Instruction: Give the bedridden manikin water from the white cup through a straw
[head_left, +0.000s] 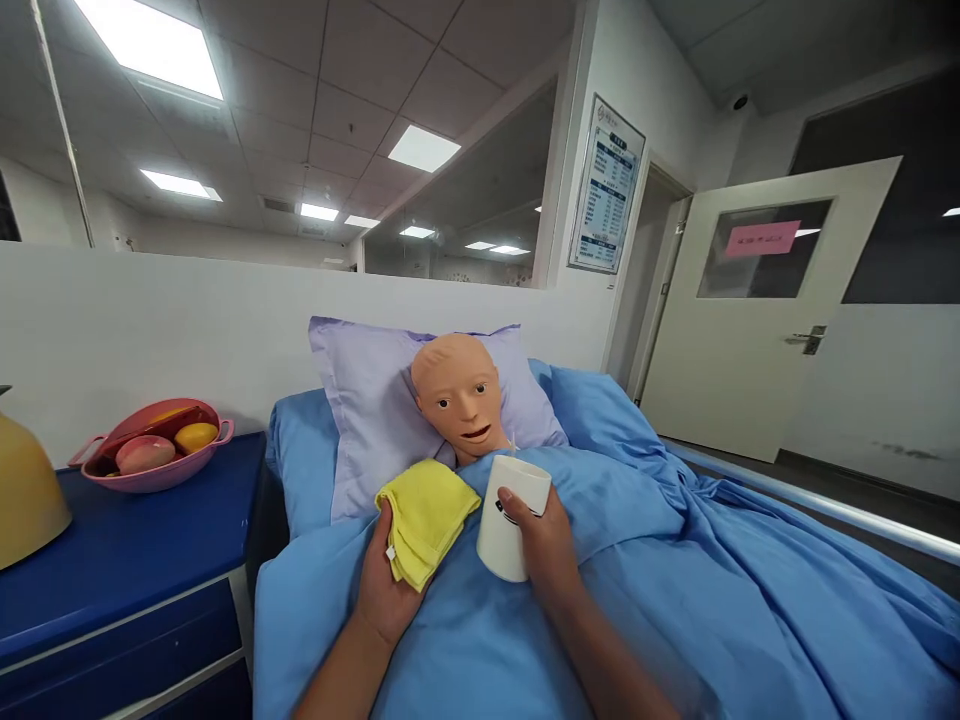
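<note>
A training manikin lies in bed with its head on a lilac pillow, covered by a blue blanket. My right hand is wrapped round a white cup, held just below the manikin's chin. A thin straw seems to rise from the cup toward its mouth. My left hand grips a folded yellow cloth that rests on the blanket beside the manikin's neck.
A blue bedside cabinet stands on the left with a pink bowl of fruit and a yellow object. A metal bed rail runs along the right. A half-open door is behind.
</note>
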